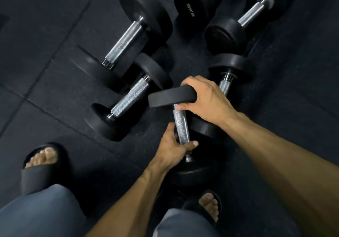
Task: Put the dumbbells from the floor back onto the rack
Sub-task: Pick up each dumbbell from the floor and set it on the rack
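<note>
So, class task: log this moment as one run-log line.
left hand: grips handle of held dumbbell | right hand: grips its upper plate | rack: not in view | other dumbbells: on floor

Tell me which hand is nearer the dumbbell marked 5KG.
Right. The right hand grips the held dumbbell's upper head, closer to the 5KG dumbbell; the left hand grips its handle lower, farther away.

Both hands (209, 99) on one dumbbell (180, 125)

"5KG" on dumbbell head (192, 0)
</note>
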A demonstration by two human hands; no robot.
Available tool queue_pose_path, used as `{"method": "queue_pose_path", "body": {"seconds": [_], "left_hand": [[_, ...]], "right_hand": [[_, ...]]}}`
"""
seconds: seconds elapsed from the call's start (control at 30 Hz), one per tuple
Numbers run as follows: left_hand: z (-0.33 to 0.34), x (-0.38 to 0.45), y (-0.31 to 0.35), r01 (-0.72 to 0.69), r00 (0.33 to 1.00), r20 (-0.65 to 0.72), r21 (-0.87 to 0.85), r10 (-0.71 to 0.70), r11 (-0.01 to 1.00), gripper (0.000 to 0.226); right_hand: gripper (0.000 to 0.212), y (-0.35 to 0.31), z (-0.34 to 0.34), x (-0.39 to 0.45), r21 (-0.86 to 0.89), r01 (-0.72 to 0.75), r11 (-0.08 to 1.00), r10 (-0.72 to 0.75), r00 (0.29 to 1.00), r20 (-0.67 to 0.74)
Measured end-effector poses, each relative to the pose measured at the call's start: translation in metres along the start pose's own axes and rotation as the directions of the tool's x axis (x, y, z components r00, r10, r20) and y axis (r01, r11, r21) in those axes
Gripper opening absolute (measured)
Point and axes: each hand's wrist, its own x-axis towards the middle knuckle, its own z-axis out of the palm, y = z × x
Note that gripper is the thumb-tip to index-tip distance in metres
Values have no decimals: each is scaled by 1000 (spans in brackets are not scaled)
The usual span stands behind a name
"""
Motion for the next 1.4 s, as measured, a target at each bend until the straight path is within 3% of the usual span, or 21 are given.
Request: {"method": "queue_pose_path", "body": {"seconds": [0.17,0.43,0.87,1.0,1.13,1.4], "left_hand": [[0,0,-5,0,999,-38,-31,-1,1000,56],[-27,-58,18,-45,998,47,259,34,965,52],[-57,-282,162,-194,969,223,427,105,884,60],[-66,-365,204,-283,933,338,462,128,841,49],[-73,-435,229,-411,862,488,510,139,756,52],[-47,-579,233,-595,731,678,577,78,559,38]], "right_hand": [[47,-1,-6,-1,7,17,1000,-17,1000,12],[45,-28,-26,-60,106,-142,984,149,986,-67],[48,-195,-190,-234,315,-183,931,286,902,-322],[48,-260,-232,-310,329,-226,917,360,822,-440],[44,-317,-249,-388,390,-274,879,461,698,-548],[44,-389,-245,-549,542,-316,779,624,468,-625]]}}
